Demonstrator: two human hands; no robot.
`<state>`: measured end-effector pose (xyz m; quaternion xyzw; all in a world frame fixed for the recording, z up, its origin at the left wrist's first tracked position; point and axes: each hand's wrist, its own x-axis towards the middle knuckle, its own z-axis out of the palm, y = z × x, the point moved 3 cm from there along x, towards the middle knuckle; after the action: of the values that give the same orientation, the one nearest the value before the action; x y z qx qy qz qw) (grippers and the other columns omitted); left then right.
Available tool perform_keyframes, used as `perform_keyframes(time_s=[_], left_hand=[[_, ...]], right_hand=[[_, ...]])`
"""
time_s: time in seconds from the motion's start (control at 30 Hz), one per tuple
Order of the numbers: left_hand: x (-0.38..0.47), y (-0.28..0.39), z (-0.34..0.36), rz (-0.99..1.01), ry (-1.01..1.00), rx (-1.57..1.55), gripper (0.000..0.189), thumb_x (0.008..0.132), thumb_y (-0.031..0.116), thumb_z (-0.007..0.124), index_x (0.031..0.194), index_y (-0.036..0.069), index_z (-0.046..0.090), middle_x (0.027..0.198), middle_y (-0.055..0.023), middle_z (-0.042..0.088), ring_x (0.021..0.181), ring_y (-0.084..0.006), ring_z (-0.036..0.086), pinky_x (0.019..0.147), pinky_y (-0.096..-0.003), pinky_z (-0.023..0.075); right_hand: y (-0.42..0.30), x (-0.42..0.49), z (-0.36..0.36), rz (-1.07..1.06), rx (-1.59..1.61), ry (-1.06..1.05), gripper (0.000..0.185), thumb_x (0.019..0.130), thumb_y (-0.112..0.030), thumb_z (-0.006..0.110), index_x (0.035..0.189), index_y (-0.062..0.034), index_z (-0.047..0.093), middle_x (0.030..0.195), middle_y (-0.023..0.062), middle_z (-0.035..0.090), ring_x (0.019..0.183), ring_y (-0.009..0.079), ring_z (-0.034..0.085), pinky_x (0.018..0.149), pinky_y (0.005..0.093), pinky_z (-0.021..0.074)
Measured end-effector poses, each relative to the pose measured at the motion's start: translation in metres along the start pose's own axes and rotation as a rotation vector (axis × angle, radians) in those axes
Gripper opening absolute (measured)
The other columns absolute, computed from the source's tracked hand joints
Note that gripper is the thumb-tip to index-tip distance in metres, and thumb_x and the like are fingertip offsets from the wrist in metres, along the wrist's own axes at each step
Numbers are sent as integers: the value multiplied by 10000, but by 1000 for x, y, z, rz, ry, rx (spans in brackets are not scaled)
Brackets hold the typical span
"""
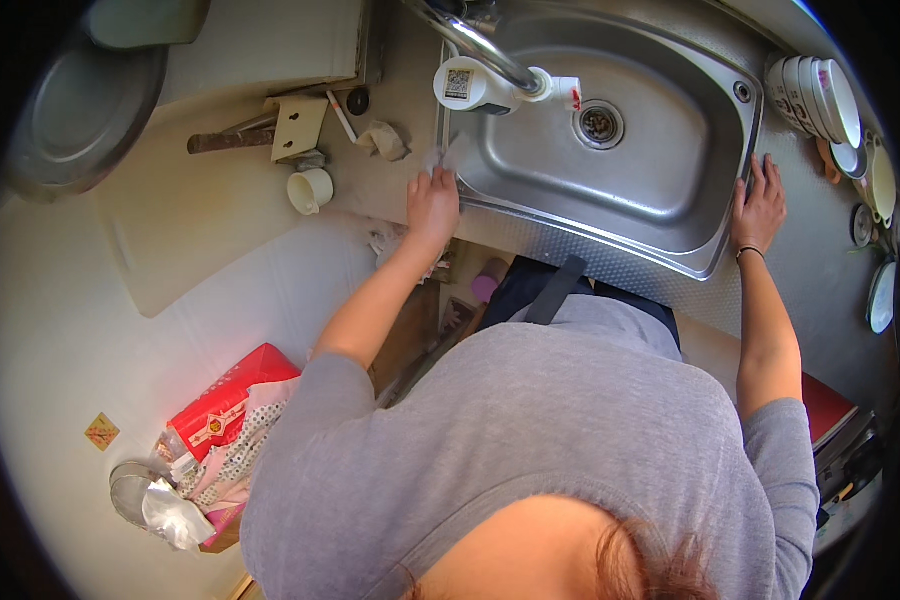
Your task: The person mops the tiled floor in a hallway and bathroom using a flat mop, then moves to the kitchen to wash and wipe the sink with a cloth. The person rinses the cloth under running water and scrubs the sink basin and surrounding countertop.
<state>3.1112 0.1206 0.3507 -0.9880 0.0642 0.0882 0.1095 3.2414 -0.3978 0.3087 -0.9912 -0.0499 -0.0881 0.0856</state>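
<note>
A stainless steel sink is set in the counter before me, with a drain strainer in its basin. Over its left side reaches a chrome faucet that carries a white filter unit. My left hand is at the sink's left rim, its fingers closed on a thin, pale, blurred thing, perhaps a cloth or plastic film. On the right, my right hand rests with fingers spread on the counter and the sink's right rim, holding nothing.
Stacked bowls and small dishes line the right edge. A white cup, a cream bracket, a white stick and a black ring lie left of the sink. A red package is at lower left.
</note>
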Motion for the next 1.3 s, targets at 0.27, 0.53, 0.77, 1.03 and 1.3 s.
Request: perform_keyframes(time_s=[0.27,0.53,0.77,1.03,1.3], left_hand=[[-22,11,-4,-57,-126,-52,252,771,76,549,1007,-6,580,1122,-138,614,993,-312,545,813,-421,424],[0,5,-6,33,-13,14,293,809,100,537,1078,-9,580,1147,-119,606,998,-280,541,820,-399,409],[-20,20,-22,102,-140,-142,266,735,112,631,971,6,569,1068,-135,606,938,-309,556,805,-424,418],[-7,106,-44,245,-279,-703,353,824,142,628,1173,114,586,1199,-80,620,1050,-313,530,893,-443,368],[-17,202,-31,621,-267,-548,617,949,351,518,1517,287,287,1590,37,254,1473,-212,186,1171,-482,96]], right_hand=[[-2,0,-1,11,4,0,476,965,-368,480,1430,-280,437,1510,6,389,1403,230,336,1120,442,261],[0,2,0,6,-2,3,473,962,-363,490,1426,-287,443,1503,-14,395,1399,224,340,1123,433,264],[3,-2,1,29,-20,-15,480,960,-368,493,1430,-296,433,1501,-24,393,1397,208,338,1125,428,258],[2,-1,2,25,34,9,491,951,-363,505,1433,-308,429,1505,-31,386,1395,205,338,1118,440,251],[3,0,4,-3,42,27,471,953,-360,504,1415,-285,458,1493,-10,409,1392,227,351,1113,442,251]])
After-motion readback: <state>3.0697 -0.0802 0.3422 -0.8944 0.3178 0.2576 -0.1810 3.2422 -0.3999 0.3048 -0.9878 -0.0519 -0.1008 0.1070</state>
